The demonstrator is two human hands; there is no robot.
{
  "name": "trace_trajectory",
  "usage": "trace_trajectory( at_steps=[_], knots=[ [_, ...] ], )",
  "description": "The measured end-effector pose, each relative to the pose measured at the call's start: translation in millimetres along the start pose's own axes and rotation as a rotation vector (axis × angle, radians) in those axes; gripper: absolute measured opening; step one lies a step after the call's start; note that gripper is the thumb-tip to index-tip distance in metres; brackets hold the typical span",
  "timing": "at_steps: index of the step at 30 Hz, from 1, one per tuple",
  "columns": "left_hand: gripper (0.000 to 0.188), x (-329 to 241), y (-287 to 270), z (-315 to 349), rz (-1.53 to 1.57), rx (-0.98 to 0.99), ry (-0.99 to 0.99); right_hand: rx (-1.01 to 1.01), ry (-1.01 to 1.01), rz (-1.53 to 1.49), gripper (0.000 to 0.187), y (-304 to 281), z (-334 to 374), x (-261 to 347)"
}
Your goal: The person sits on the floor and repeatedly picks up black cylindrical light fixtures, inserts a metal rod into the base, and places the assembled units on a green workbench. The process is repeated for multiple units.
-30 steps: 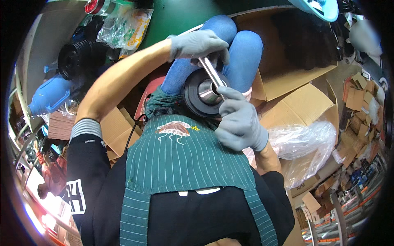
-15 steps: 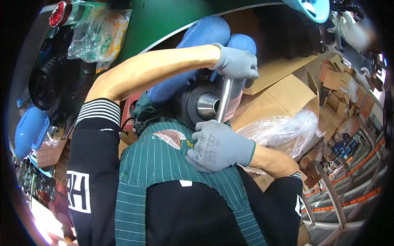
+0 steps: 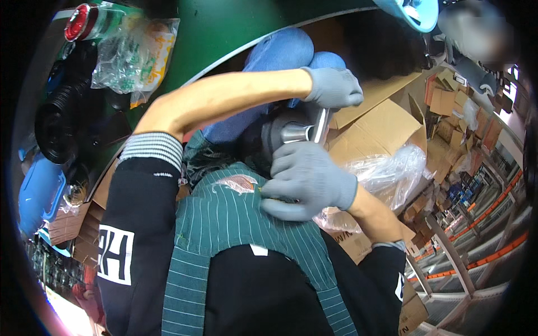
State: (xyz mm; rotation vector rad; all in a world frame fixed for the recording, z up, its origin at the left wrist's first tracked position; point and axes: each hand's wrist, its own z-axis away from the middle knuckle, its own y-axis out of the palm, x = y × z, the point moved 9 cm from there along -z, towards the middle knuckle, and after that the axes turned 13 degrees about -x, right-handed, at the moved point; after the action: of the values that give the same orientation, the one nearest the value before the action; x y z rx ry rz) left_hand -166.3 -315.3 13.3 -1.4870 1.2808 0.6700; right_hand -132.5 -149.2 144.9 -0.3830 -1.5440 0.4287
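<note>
Both hands wear grey knit gloves. A shiny metal tube (image 3: 320, 126) runs between them over my lap. My left hand (image 3: 334, 88) is closed around its far end. My right hand (image 3: 309, 182) wraps over the near end, its fingers pointing left and hiding what lies under them. Just left of the tube is a dark round piece (image 3: 269, 134) with a flared metal collar (image 3: 295, 133). The collar appears to touch the tube; whether they are joined I cannot tell. Behind this are my knees in blue jeans (image 3: 283, 47), and a green striped apron (image 3: 224, 218) covers my front.
A green table (image 3: 235, 25) curves ahead, with a clear plastic bag (image 3: 131, 61) and a red-lidded jar (image 3: 81, 22) on its left. Black round parts (image 3: 56, 131) stand at left. An open cardboard box (image 3: 375, 134) with plastic film (image 3: 386, 176) lies right; a person (image 3: 476, 33) is beyond.
Both hands and the tube have shifted slightly right. My right hand has moved up along the tube, covering more of it, and the gap between the hands is smaller.
</note>
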Motion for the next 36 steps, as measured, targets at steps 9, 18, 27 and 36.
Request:
trace_trajectory(
  at_steps=[9,18,27,36],
  knots=[
    [0.043,-30.7,-122.4,78.7,-0.218,-0.639,0.078,-0.647,0.120,0.082,0.060,-43.4,71.3,-15.2],
    [0.036,-84.2,-66.7,188.0,0.043,-0.794,-0.033,-1.119,0.199,-0.730,0.090,-39.8,110.1,-75.6],
    [0.032,-91.4,-38.3,189.5,-0.167,-0.937,-0.196,-1.108,0.112,-0.509,0.046,-50.8,109.5,-99.1],
    [0.045,-125.2,-107.4,111.6,-0.294,-0.300,-0.605,-0.968,0.015,-0.891,0.070,-49.5,88.0,-105.7]
  ],
)
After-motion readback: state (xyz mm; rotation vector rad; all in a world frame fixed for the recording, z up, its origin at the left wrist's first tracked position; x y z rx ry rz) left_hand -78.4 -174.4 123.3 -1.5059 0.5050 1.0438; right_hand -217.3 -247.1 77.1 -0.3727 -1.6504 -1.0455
